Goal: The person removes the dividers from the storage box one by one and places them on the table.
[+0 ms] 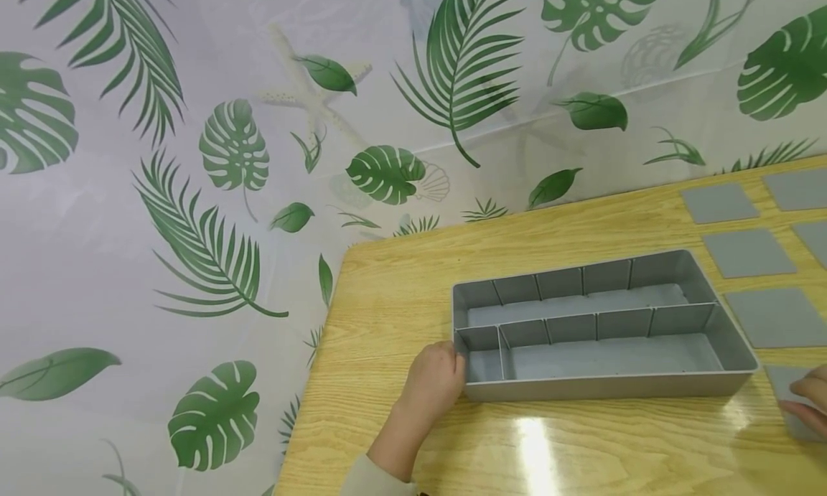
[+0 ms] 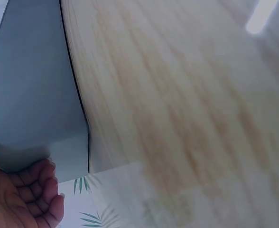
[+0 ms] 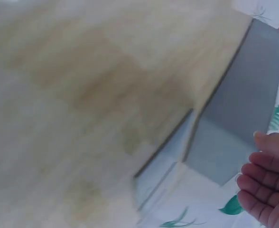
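A long grey compartment tray (image 1: pixel 601 387) lies on the wooden table, its inside split by a lengthwise divider and one short cross divider at the left. My left hand (image 1: pixel 434 377) grips the tray's left end near the front corner. In the left wrist view, that hand's curled fingers (image 2: pixel 44 185) lie against the tray's end wall. My right hand (image 1: pixel 810 395) is at the right edge of the head view, over a flat grey square (image 1: pixel 785 385) and a little apart from the tray. Its fingers are loosely bent, with nothing between thumb and fingers (image 3: pixel 260 178).
Several flat grey squares (image 1: pixel 778 316) lie in rows on the table right of the tray. The wooden table (image 1: pixel 381 295) ends at the left and back against a white, leaf-printed sheet (image 1: pixel 232 237). Light glares on the tabletop in front of the tray.
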A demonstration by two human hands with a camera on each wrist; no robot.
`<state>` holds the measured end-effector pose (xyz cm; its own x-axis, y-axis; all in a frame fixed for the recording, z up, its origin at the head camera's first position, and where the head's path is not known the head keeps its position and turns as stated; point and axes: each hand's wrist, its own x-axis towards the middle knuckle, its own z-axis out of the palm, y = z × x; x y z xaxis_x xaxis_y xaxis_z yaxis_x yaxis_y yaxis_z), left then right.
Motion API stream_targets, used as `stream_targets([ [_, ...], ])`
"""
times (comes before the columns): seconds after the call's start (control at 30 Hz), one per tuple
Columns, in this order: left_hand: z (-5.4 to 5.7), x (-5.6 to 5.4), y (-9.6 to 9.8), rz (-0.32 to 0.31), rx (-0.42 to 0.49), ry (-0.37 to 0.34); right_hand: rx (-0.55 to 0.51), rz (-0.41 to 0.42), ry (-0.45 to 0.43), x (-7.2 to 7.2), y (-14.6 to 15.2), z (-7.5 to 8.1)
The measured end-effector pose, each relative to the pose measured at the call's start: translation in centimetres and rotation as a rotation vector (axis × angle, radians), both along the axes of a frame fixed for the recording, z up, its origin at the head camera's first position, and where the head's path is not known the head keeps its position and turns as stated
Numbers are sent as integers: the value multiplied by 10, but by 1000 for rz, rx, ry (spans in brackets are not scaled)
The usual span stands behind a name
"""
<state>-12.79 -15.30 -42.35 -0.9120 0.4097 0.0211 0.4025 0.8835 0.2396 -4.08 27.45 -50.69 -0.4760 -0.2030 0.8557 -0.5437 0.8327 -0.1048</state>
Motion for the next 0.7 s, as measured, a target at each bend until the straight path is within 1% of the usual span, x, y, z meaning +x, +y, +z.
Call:
stream_targets([
  [0.03,0,0,0,1,-3,0,3,37,57,-5,-7,15],
  [0.1,1,0,0,1,-4,2,-19,103,114,-11,-23,43],
  [0.17,1,-1,0,2,-5,3,-32,166,160,-17,-36,60],
  [0.2,1,-1,0,3,-5,4,-19,173,161,-18,-41,66],
  [0.27,1,-2,0,4,-3,0,21,181,137,-18,-49,76],
  [0.37,1,-2,1,5,-7,-4,129,151,47,-13,-61,93],
  [0.43,2,-2,1,3,-9,-3,178,163,-13,-10,-70,103],
  [0.5,2,-2,1,1,-12,0,201,197,-43,-11,-81,112],
  [0.6,3,-2,1,1,-8,-6,229,251,-51,-16,-96,123],
  [0.7,3,-2,2,3,-1,-24,235,281,-31,-22,-111,131],
])
